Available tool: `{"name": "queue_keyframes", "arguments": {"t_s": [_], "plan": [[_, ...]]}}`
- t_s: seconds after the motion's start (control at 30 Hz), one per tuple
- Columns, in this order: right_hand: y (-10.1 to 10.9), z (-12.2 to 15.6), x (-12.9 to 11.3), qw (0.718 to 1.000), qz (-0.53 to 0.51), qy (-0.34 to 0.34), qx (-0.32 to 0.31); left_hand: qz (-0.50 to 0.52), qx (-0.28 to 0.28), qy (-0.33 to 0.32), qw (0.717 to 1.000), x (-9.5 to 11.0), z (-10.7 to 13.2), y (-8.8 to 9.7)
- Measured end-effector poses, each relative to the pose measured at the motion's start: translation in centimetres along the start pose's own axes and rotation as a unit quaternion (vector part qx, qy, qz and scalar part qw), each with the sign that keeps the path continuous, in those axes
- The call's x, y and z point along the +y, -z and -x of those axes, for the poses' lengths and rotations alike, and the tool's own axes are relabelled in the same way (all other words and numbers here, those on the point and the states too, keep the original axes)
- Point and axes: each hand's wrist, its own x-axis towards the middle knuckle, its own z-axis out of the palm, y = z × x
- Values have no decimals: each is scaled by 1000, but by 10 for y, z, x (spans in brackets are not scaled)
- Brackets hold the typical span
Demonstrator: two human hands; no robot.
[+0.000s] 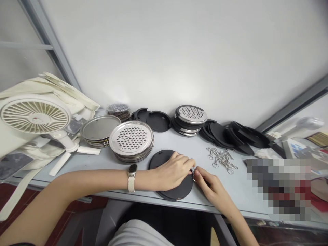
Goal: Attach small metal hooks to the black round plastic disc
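My left hand [173,172] lies over a round black disc [160,160] and grips it near its edge, with the fingertips at a small metal clip [193,173]. My right hand [211,190] comes in from the lower right and pinches that clip at the disc's rim. The clip's ring shows between my fingertips, but its fastening point is hidden. A pale-strapped watch [132,177] sits on my left wrist. A loose tangle of similar metal clips [221,160] lies to the right of my right hand, not touching it.
A pale grey table [225,191] carries stacks of perforated steel grater plates [132,140], plain steel discs [99,129] and black discs [217,135]. A white fan [34,116] and cloth bag [64,92] stand at left. A pixelated patch covers the right.
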Motion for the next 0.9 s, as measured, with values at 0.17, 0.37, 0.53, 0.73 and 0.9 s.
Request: {"name": "queue_keyframes", "arguments": {"t_s": [0.17, 0.37, 0.53, 0.73, 0.9], "plan": [[-1, -1, -1, 1000, -2, 0, -1, 5, -3, -3, 1000, 0, 0, 1], [-2, -2, 0, 1000, 14, 2, -1, -4, -19, 1, 1000, 3, 0, 7], [-2, -1, 3, 1000, 15, 9, -1, 0, -28, 2, 1000, 5, -1, 11], [-1, 0, 2, 1000, 21, 16, -2, 21, -28, 5, 999, 6, -2, 13], [-1, 0, 0, 1000, 15, 21, 1, 4, -16, 0, 1000, 6, -1, 12]]}}
